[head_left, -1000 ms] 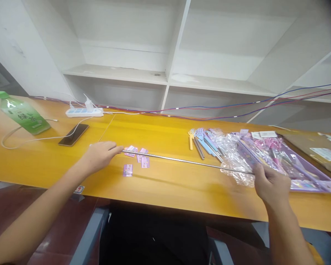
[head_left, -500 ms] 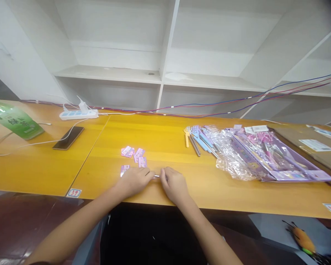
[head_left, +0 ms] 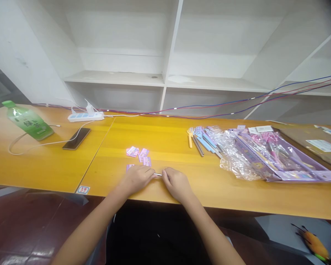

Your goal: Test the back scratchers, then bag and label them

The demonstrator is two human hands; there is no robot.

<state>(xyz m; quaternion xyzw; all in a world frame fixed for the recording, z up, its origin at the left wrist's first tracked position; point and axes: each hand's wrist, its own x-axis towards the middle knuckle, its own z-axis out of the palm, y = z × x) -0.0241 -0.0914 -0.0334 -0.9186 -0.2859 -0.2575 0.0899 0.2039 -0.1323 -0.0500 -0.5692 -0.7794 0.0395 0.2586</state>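
Head view gives me white shelving behind the purple tray, the landmark I work from. Beneath that tray, and stretching well to its left, is the yellow-brown wooden surface. Brown cardboard lies just right of the tray, and clear plastic wrapping bunches at its left side. Far left of the tray I see a green bottle, then, less far left, a white power strip and a dark phone. Left of the tray, too, are the person's left hand and right hand, near each other. Left of the tray, past the wrapping, lie yellow and blue scratchers with hand-shaped heads. Small purple cards lie farther left of the tray. Smallest to my eye is the metal rod, left of the tray between the hands: each grip is closed around it, and only a short stretch shows.
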